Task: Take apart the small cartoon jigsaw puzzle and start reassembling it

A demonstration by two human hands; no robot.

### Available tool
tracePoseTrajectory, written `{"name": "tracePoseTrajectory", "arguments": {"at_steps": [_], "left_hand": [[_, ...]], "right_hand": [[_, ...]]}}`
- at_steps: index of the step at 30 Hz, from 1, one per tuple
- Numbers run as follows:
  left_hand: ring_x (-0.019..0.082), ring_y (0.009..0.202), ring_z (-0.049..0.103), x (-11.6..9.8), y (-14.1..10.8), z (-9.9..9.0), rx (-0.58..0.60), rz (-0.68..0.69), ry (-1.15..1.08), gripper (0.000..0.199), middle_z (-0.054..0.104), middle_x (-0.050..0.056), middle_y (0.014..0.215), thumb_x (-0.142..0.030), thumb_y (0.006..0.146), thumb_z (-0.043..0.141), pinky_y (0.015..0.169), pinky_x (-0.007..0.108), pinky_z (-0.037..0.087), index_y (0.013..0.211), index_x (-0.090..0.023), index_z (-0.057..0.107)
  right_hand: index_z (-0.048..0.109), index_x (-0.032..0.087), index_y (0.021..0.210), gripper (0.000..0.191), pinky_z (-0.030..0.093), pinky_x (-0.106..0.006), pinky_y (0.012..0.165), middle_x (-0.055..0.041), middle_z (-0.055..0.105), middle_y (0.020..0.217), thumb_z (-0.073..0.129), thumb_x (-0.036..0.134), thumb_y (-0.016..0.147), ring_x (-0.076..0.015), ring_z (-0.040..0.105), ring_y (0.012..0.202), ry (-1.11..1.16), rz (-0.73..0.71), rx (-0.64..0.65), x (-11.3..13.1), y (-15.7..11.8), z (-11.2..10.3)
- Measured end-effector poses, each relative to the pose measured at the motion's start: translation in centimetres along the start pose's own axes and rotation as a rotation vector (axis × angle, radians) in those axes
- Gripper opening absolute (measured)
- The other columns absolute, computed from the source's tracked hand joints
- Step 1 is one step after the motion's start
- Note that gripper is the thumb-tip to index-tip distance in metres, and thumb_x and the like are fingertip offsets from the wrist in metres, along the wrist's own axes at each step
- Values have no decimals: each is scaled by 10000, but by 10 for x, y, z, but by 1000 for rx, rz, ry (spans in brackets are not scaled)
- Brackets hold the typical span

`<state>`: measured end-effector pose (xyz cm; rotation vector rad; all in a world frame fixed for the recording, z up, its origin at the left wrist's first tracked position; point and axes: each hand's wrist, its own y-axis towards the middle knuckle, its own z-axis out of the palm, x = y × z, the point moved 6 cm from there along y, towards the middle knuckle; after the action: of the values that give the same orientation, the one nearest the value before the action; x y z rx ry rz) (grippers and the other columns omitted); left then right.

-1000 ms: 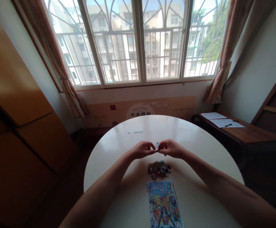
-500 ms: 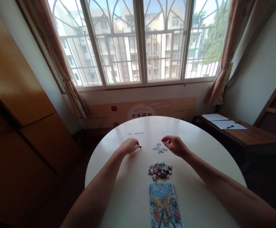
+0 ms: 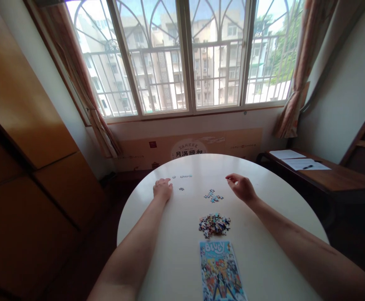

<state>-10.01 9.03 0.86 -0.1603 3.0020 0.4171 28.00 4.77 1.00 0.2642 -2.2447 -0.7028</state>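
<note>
My left hand (image 3: 163, 189) rests low over the left part of the white round table (image 3: 176, 259), fingers spread and holding nothing. Just right of its fingertips lies a small jigsaw puzzle piece (image 3: 181, 189). Beyond it are a single piece (image 3: 174, 177) and a short row of joined pieces (image 3: 186, 176). My right hand (image 3: 241, 188) hovers at the right with thumb and forefinger pinched together; whatever they hold is too small to make out. Between the hands lies a loose cluster of light-blue pieces (image 3: 213, 196).
A heap of mixed puzzle pieces (image 3: 214, 225) lies nearer me. In front of it is a colourful picture sheet (image 3: 222, 271) marked "Bluey". A wooden side table (image 3: 342, 175) with papers (image 3: 308, 164) stands at the right, and a barred window fills the back.
My left hand has let go of a dark puzzle piece, now on the table, and moved left with its fingers opening. My right hand has drawn rightward, away from the light-blue cluster.
</note>
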Motion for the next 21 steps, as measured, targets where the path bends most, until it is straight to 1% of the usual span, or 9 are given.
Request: {"name": "tracePoseTrajectory", "arguments": {"at_steps": [2,5,6,8,10,12,14,17,21], "left_hand": [[347,1297,492,1,4,5,18,-16,28,485,554,147,1431,-365,979,399,1053,476,408,1409,-213,565],[356,1276,499,1,12,11,69,-12,56,543,553,157,1432,-389,989,351,1041,511,399,1497,-239,471],[362,1267,500,1,15,11,84,-15,63,560,554,164,1427,-388,988,347,1029,522,402,1522,-246,436],[381,1265,488,1,21,11,103,-26,75,587,537,179,1435,-378,982,347,1004,548,407,1556,-257,379],[398,1276,473,0,27,11,117,-37,79,592,510,188,1453,-380,979,349,990,567,407,1562,-277,369],[408,1295,458,0,32,13,128,-41,75,582,496,189,1463,-415,980,344,992,581,400,1549,-300,394],[402,1330,438,0,34,17,143,-28,62,575,491,173,1478,-459,984,329,1019,594,381,1538,-329,410],[380,1399,392,0,36,24,172,15,39,551,463,125,1532,-486,988,313,1079,619,328,1514,-382,440],[388,1427,373,3,39,25,180,22,28,534,461,110,1547,-478,980,333,1103,635,310,1479,-385,499]], "right_hand": [[750,199,963,249,501,-368,934,-71,760,983,524,237,867,-239,682,943,-26,17,-47,-8,3,-3],[746,176,943,213,424,-412,1072,-96,741,1080,542,172,880,-252,641,1100,-74,63,-92,-24,7,-4],[737,167,952,181,416,-432,1083,-96,732,1094,565,175,896,-251,633,1116,-90,86,-97,-31,8,-3],[708,156,1004,138,442,-471,1055,-86,708,1125,619,239,938,-245,630,1119,-119,132,-93,-43,9,0],[677,159,1089,212,473,-491,1019,-84,675,1185,638,326,965,-246,622,1132,-145,168,-84,-54,11,5],[648,171,1179,283,473,-505,1020,-93,641,1257,629,366,975,-257,603,1166,-170,190,-74,-61,12,11],[627,181,1249,333,450,-500,1048,-111,620,1307,636,340,956,-273,582,1205,-196,209,-57,-66,13,17],[611,201,1323,458,412,-457,1088,-131,614,1342,650,259,870,-299,562,1241,-238,238,-24,-70,15,26],[558,240,1406,623,391,-434,1097,-109,614,1365,627,232,787,-318,551,1259,-279,257,9,-69,16,30]]}}
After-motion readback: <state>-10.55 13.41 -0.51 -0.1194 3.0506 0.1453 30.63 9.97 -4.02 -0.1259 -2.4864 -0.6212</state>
